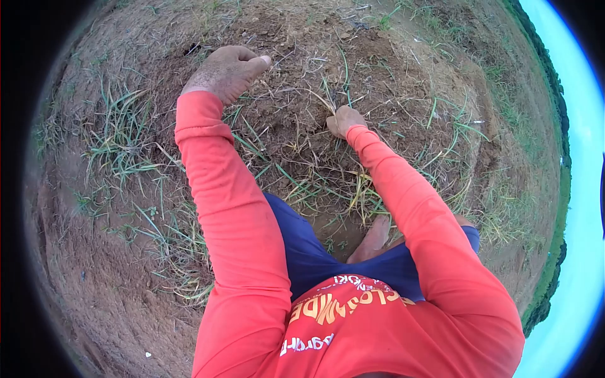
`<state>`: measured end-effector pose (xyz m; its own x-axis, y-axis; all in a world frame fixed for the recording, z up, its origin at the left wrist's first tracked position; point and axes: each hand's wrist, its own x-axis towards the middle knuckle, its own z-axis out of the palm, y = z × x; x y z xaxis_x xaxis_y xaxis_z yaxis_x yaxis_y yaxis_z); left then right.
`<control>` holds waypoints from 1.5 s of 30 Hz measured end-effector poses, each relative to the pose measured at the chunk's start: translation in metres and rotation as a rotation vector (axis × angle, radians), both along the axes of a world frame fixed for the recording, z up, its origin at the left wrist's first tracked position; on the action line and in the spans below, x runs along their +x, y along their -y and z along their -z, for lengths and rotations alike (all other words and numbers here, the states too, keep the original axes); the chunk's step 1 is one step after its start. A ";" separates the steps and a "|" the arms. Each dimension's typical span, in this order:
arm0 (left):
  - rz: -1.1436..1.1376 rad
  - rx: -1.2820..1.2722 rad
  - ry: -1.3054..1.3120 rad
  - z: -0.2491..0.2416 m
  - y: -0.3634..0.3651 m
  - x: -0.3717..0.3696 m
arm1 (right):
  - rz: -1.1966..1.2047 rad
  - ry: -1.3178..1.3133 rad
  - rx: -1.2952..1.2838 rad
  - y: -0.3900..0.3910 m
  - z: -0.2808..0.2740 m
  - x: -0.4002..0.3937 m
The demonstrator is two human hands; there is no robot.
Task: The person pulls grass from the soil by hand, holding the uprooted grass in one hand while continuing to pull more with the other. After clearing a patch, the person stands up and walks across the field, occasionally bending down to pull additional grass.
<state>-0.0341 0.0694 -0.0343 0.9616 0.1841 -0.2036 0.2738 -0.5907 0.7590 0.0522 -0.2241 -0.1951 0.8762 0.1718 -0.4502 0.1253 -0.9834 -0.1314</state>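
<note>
My left hand hovers above the soil at upper left, its back to me and soil-dusted. Thumb and forefinger stand apart and nothing shows between them; the other fingers are mostly hidden. Lower and to the right, my right hand is closed at ground level around the base of a grass-like plant. Thin green leaves and dry stalks rise beyond its knuckles. What the fingertips press on is covered by the hand.
Brown soil with dry stalks surrounds both hands. A thick grass clump grows at left, and more green and yellowed blades stand before my bare foot. Trees line the field's edge at far right.
</note>
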 end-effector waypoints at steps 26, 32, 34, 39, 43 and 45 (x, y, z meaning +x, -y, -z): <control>-0.007 -0.012 -0.035 0.018 0.006 0.022 | 0.082 -0.117 0.517 0.065 -0.230 0.059; 0.023 -0.023 -0.066 0.017 0.014 0.031 | 0.216 -0.373 1.103 0.103 -0.239 0.094; 0.066 -0.045 -0.066 0.015 0.021 0.036 | 0.411 -0.383 1.013 0.108 -0.188 0.111; 0.153 -0.014 -0.058 0.023 0.040 0.049 | 0.235 -0.341 0.460 0.146 -0.109 0.143; 0.389 -0.207 -0.179 0.028 0.076 0.067 | 0.371 -0.444 1.044 0.140 -0.145 0.080; 0.478 -0.380 -0.247 0.038 0.106 0.076 | 0.328 -0.483 1.026 0.129 -0.157 0.073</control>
<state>0.0421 -0.0368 -0.0721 0.8364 -0.3796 -0.3955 0.2410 -0.3934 0.8872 0.1251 -0.3535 -0.0383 0.7221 0.4450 -0.5296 -0.3932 -0.3658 -0.8436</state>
